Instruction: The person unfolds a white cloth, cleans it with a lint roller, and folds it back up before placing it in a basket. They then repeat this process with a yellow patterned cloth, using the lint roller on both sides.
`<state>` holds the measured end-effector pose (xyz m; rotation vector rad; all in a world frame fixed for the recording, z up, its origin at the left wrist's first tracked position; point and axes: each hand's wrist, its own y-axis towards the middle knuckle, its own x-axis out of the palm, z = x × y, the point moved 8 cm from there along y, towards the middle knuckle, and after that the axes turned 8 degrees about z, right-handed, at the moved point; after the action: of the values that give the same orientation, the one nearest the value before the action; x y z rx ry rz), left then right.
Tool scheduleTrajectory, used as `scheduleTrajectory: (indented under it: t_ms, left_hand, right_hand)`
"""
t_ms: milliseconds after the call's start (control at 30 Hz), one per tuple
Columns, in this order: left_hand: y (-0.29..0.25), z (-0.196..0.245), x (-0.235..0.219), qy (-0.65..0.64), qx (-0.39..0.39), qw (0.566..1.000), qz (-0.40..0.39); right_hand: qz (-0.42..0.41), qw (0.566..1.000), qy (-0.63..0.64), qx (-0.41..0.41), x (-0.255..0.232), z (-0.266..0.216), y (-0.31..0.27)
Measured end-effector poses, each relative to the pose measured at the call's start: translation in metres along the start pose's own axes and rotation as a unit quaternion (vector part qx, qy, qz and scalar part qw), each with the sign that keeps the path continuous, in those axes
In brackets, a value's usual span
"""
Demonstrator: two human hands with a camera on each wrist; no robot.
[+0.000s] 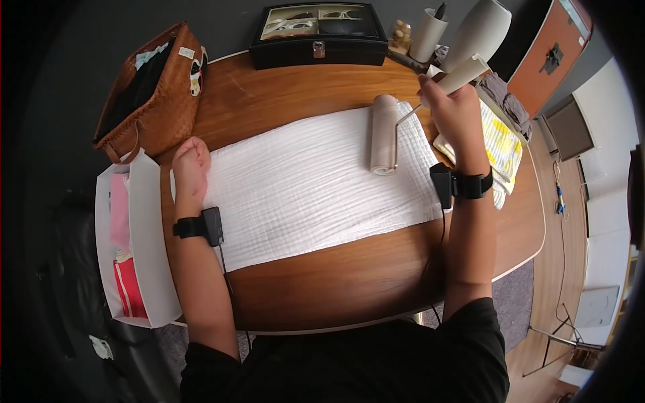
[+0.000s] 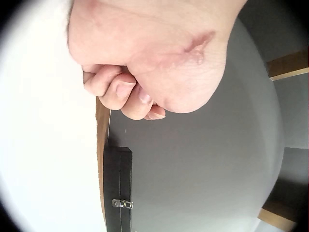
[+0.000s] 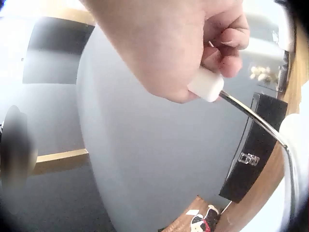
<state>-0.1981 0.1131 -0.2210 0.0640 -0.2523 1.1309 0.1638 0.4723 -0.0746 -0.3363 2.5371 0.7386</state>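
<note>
On the right part of the white, crinkled cloth (image 1: pixel 289 181), lint roller (image 1: pixel 384 131) with smooth cylinder (image 1: pixel 381 153) and bent metal rod (image 3: pixel 253 117). Gripped by its white handle (image 1: pixel 466 72) in the curled right hand (image 1: pixel 457 114), near the cloth's far right corner, forearm (image 1: pixel 471 245) stretched forward. At the cloth's left edge, left hand (image 1: pixel 191 166) in an empty fist. Under the cloth, wood-grained surface (image 1: pixel 336 295). Left of the cloth, woven basket (image 1: pixel 168 111) and white box (image 1: pixel 151 232); beyond the cloth, black case (image 1: pixel 285 58) with metal clasp (image 1: pixel 319 49); to the cloth's right, yellow-patterned towel (image 1: pixel 502 144).

left hand (image 1: pixel 191 166) curled, right hand (image 1: pixel 457 115) gripping
</note>
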Motion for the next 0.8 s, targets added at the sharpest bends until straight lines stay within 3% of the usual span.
scheduleTrajectory:
  t_ms: [67,133,200,300,400,533,667,700,800]
  left_hand:
    - [0.000,0.000,-0.002,-0.003,0.002,1.000,-0.008]
    - [0.004,-0.005,-0.005,-0.012,0.007,1.000,-0.019]
    - [0.002,-0.002,-0.004,-0.003,0.003,1.000,-0.013]
    - [0.002,-0.004,-0.002,0.002,0.002,1.000,-0.028]
    - [0.003,-0.002,-0.002,-0.001,0.005,0.999,-0.031]
    - [0.003,-0.002,-0.001,0.000,0.008,1.000,-0.017]
    - [0.005,-0.005,-0.002,-0.007,0.009,1.000,-0.026]
    - [0.006,-0.006,-0.002,-0.004,0.011,1.000,-0.024]
    - [0.007,-0.006,-0.003,0.003,0.013,1.000,-0.023]
  right_hand:
    - [0.004,1.000,0.007,-0.024,-0.006,0.002,0.005]
    - [-0.005,0.999,-0.004,0.045,-0.010,0.020,0.011]
    - [0.001,1.000,-0.006,0.023,-0.015,0.014,0.011]
    - [0.006,0.994,0.100,0.033,-0.009,0.010,0.009]
    - [-0.017,0.931,0.345,0.123,0.001,-0.005,0.000]
    - [-0.068,0.872,0.476,0.087,-0.003,-0.025,-0.007]
    - [-0.119,0.885,0.448,0.044,-0.024,-0.059,-0.025]
    - [-0.090,0.894,0.438,0.026,-0.027,-0.079,-0.038]
    - [-0.138,0.878,0.458,0.010,-0.030,-0.109,-0.066]
